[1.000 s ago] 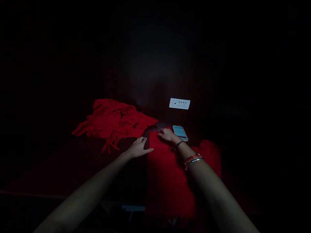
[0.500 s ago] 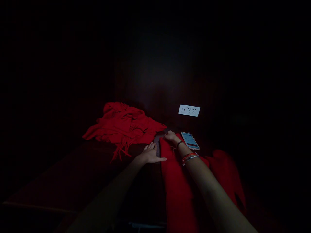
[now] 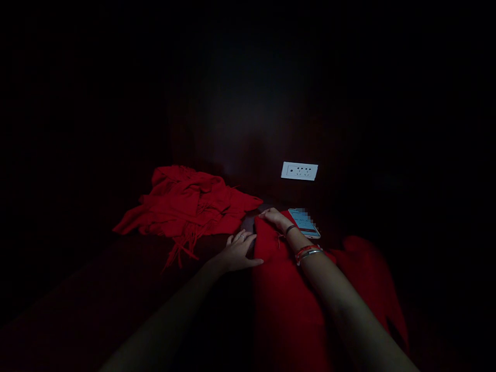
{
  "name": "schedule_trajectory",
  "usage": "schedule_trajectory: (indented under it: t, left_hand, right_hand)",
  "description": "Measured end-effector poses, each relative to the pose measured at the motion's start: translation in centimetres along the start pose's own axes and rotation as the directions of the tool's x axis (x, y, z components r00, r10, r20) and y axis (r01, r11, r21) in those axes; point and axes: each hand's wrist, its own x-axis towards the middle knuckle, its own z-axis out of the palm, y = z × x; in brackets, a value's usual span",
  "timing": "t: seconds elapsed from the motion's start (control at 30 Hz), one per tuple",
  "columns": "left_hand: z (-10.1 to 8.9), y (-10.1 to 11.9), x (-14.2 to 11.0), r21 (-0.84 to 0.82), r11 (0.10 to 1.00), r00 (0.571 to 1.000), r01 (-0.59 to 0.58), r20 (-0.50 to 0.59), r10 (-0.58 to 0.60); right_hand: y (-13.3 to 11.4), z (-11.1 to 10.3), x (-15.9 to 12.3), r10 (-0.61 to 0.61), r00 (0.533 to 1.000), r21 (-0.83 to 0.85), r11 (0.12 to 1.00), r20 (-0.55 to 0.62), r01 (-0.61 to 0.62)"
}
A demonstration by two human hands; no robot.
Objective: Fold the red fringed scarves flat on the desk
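A red cloth (image 3: 287,299) lies spread flat on a dark table (image 3: 116,289) in very dim light. My left hand (image 3: 238,250) rests flat at the cloth's left edge, fingers spread, a ring on one finger. My right hand (image 3: 273,218) lies palm down on the cloth's far corner, fingers stretched over the edge, with bracelets on the wrist. A lit phone (image 3: 304,222) lies just right of my right hand.
A crumpled red fringed scarf (image 3: 186,204) is heaped at the back left of the table. A white wall socket plate (image 3: 299,171) sits on the dark wall behind. The surroundings are too dark to make out.
The view has shifted a little. My left hand has slid closer to the cloth's left edge; my right hand stays on the far corner.
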Motion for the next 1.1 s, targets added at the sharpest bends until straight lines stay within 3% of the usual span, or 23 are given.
schedule_trajectory:
  t: [0.17,0.23,0.3,0.37,0.43,0.5,0.57,0.8,1.1]
  left_hand:
    - [0.2,0.4,0.7,-0.139,0.989,0.985,-0.046,-0.17,0.022]
    - [0.1,0.7,0.4,-0.124,0.991,0.963,-0.049,-0.268,0.014]
    - [0.0,1.2,-0.6,-0.051,0.993,0.942,-0.108,-0.324,0.086]
    - [-0.2,1.8,-2.1,0.036,0.969,0.935,-0.245,-0.256,0.246]
    - [-0.3,2.3,-3.5,0.076,0.92,0.916,-0.386,-0.092,0.391]
    - [-0.5,2.6,-4.6,0.077,0.887,0.89,-0.455,0.053,0.452]
    - [-0.8,2.8,-5.1,0.07,0.882,0.882,-0.466,0.118,0.456]
    - [-2.1,3.4,-5.3,-0.011,0.83,0.815,-0.557,0.183,0.55]
    - [-2.1,3.9,-5.3,-0.02,0.843,0.827,-0.538,0.183,0.532]
  right_hand:
    - [0.8,-0.3,-0.9,-0.041,0.999,0.163,0.986,0.029,0.035]
    - [0.9,-0.3,-1.2,-0.057,0.998,0.198,0.979,-0.009,0.057]
    - [1.0,-0.2,-1.3,-0.072,0.996,0.21,0.974,-0.054,0.082]
    - [1.0,0.0,-1.3,-0.088,0.992,0.202,0.974,-0.093,0.106]
    - [0.9,0.1,-1.0,-0.102,0.987,0.178,0.976,-0.125,0.124]
    - [0.9,0.2,-0.8,-0.11,0.982,0.141,0.981,-0.153,0.132]
    - [1.0,0.3,-0.7,-0.108,0.977,0.092,0.988,-0.182,0.126]
    - [0.6,0.9,-0.4,-0.047,0.974,-0.137,0.99,-0.223,0.016]
    - [-1.3,-0.9,2.7,0.063,0.981,-0.347,0.93,-0.181,-0.124]
